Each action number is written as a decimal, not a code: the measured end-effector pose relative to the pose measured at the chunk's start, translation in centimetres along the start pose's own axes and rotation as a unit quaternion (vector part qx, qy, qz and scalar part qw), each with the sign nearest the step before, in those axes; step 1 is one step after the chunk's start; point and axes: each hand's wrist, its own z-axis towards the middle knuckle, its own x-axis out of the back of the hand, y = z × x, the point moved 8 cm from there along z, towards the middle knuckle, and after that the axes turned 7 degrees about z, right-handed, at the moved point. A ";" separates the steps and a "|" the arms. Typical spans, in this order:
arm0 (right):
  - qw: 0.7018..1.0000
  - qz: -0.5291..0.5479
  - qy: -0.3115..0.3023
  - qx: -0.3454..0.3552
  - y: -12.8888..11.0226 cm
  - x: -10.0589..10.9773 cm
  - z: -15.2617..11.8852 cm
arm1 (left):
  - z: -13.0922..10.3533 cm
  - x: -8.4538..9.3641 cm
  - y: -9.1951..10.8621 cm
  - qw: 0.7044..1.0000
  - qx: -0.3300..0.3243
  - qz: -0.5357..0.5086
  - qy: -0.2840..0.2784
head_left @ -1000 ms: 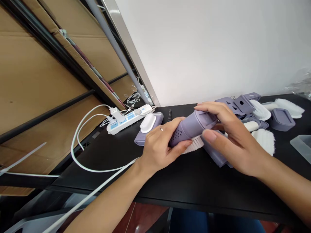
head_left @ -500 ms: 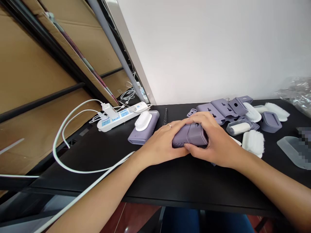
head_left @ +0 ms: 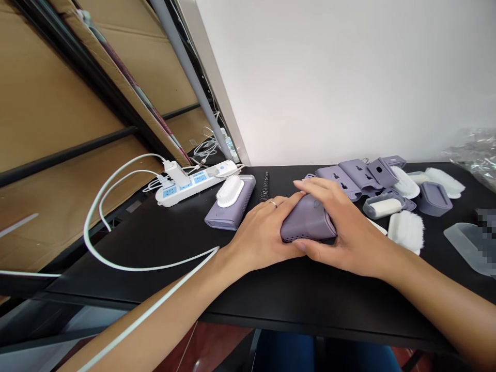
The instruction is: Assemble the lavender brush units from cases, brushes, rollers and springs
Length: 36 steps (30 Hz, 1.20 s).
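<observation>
Both my hands wrap around a purple plastic casing [head_left: 306,218] low over the black table, with a row of small holes along its lower side. My left hand [head_left: 261,232], a ring on one finger, grips its left end. From the right, my right hand [head_left: 349,230] closes on it, thumb along the near lower edge and fingers over the top. The casing's far side is hidden. Left of my hands lies a similar purple case [head_left: 242,199] with a white brush head [head_left: 230,191] on it. A dark coil spring [head_left: 265,186] lies just behind my left hand.
Several purple shell parts [head_left: 341,178] and white bristle brush heads [head_left: 406,230] lie to the right, near a translucent cover [head_left: 467,245]. A white power strip [head_left: 197,183] with plugs stands back left. Its white cable [head_left: 151,268] runs beside my left forearm.
The casing has turned slightly in my hands; the dark opening and seam on its top no longer show. My right fingers now reach farther over it. The view has shifted a little.
</observation>
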 end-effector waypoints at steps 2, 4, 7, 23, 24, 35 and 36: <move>1.000 0.002 0.010 0.010 -0.4 0.1 0.0 | -0.1 0.2 0.2 0.999 -0.018 -0.017 0.024; 1.000 0.000 0.016 0.013 -0.7 0.1 0.0 | -0.1 0.3 0.2 0.998 -0.028 -0.035 0.034; 1.000 -0.005 0.020 0.011 -0.6 0.4 0.1 | 0.3 0.5 -0.6 0.996 -0.018 -0.086 0.036; 0.984 -0.172 -0.036 0.036 -0.9 -1.9 -0.2 | 0.4 0.1 -6.3 0.792 0.298 -0.518 0.128; 0.982 -0.181 -0.036 0.036 -0.8 -2.1 -0.2 | 0.4 -0.3 -6.2 0.792 0.300 -0.519 0.116; 0.982 -0.163 -0.090 0.026 0.1 -3.0 -0.2 | 0.4 -2.1 -7.1 0.849 0.325 -0.412 0.064; 0.982 -0.164 -0.089 0.023 0.1 -3.0 -0.2 | 0.4 -2.0 -7.1 0.863 0.315 -0.390 0.066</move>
